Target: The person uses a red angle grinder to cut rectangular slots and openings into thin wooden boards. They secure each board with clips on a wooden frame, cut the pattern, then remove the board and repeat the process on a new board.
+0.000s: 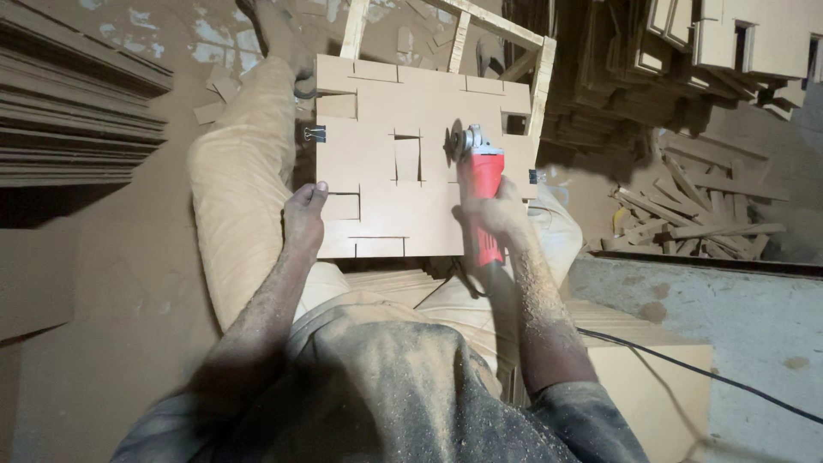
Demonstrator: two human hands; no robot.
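1. The right hand (497, 214) is wrapped tight around the body of a red angle grinder (482, 193), its grip fully closed on the tool.
2. The grinder's disc (453, 146) stands on edge over a flat fibreboard panel (411, 103), just right of a rectangular cut-out (407, 159).
3. The left hand (304, 219) presses on the panel's left edge, fingers curled; it seems to hold nothing, though the palm is hidden.
4. The panel rests across the person's legs and a wooden frame (538, 77); a black binder clip (315, 134) sits on its left edge.
5. The grinder's black cable (686, 369) trails off to the right.
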